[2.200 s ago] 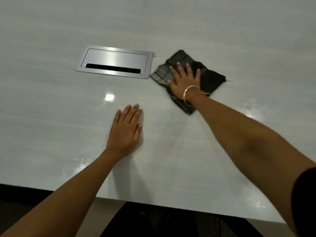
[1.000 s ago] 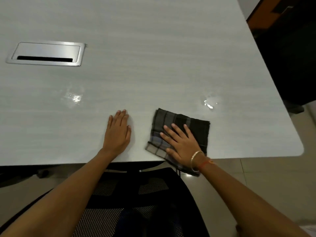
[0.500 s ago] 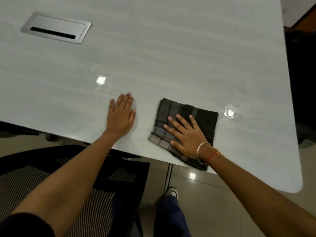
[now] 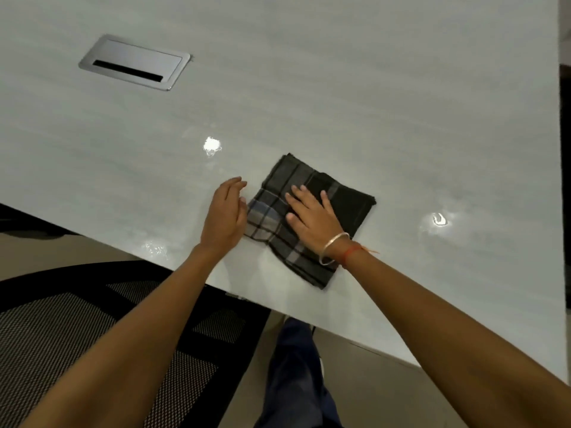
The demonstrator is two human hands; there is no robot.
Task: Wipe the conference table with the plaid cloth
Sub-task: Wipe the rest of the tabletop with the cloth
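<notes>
Right hand (image 4: pixel 312 219) lies flat on plaid cloth (image 4: pixel 346 199); relaxed left hand (image 4: pixel 224 219) covers its left edge.

We see our right hand (image 4: pixel 312 219) pressing flat, fingers spread, on the folded plaid cloth (image 4: pixel 350 205) near the front edge of the pale table (image 4: pixel 340 88). Our left hand (image 4: pixel 225 217) stands on its edge just beside the cloth's left side, fingers relaxed. A bangle (image 4: pixel 335 248) circles the right wrist. A metal cable hatch (image 4: pixel 134 61) sits well apart, far left. A mesh chair (image 4: pixel 61 319) stands below the table's edge.
</notes>
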